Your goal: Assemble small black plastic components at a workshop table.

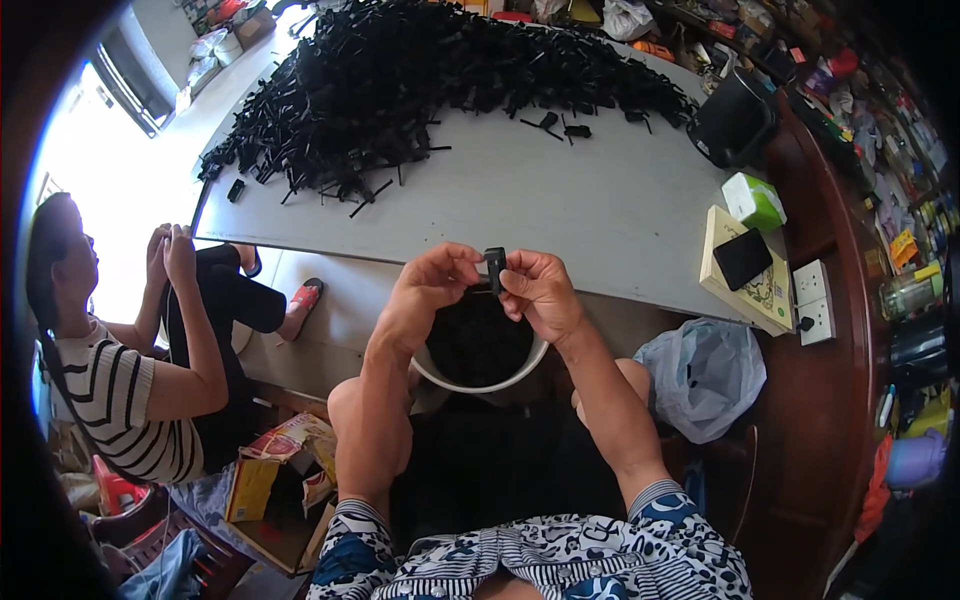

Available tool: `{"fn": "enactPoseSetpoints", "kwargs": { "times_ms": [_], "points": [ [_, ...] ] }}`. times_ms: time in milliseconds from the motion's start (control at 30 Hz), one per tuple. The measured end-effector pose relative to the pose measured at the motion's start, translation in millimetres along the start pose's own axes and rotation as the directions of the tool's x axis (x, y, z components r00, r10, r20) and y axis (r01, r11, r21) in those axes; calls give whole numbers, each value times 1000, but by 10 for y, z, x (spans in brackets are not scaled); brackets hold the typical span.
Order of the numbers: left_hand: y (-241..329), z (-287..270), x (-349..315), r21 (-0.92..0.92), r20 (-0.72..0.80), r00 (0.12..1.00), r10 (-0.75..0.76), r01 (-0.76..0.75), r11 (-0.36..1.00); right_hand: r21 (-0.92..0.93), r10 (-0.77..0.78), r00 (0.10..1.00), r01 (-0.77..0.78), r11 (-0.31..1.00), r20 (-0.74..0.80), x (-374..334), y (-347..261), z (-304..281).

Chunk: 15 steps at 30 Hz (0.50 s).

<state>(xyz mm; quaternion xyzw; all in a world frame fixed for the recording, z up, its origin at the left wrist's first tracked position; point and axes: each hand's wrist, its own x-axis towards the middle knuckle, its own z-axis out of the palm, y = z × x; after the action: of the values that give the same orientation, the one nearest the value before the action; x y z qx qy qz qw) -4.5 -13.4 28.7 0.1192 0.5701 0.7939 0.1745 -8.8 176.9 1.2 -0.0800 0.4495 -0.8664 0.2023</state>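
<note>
Over a white-rimmed bucket (482, 387), the fingers of the right hand (545, 290) pinch a black plastic piece (495, 268), long axis pointing forward, while the left hand (437, 275) curls its fingers just leftward, grip unclear.

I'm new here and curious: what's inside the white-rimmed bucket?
Inside the bucket, black pieces show, too dark to tell apart. Whatever lies beneath the top ones is covered.

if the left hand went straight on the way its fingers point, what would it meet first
Most likely the small black piece that the right hand grips. The left hand has its fingers right beside it; whether they touch is unclear from this single view.
</note>
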Motion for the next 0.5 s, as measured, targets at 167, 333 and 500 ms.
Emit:
{"fn": "enactPoseSetpoints", "kwargs": {
  "times_ms": [167, 333, 500],
  "points": [
    [41, -28, -46, -115, 68, 997, -24, 32, 993, 153, 21, 994, -38, 987, 108, 21, 21, -24],
    [116, 40, -83, -324, 216, 976, 7, 65, 944, 241, 36, 983, -80, 967, 181, 20, 36, -49],
    [-127, 45, -57, -267, 64, 995, 81, -61, 962, 232, 74, 968, -131, 964, 242, 10, 157, 39]
  ]
}}
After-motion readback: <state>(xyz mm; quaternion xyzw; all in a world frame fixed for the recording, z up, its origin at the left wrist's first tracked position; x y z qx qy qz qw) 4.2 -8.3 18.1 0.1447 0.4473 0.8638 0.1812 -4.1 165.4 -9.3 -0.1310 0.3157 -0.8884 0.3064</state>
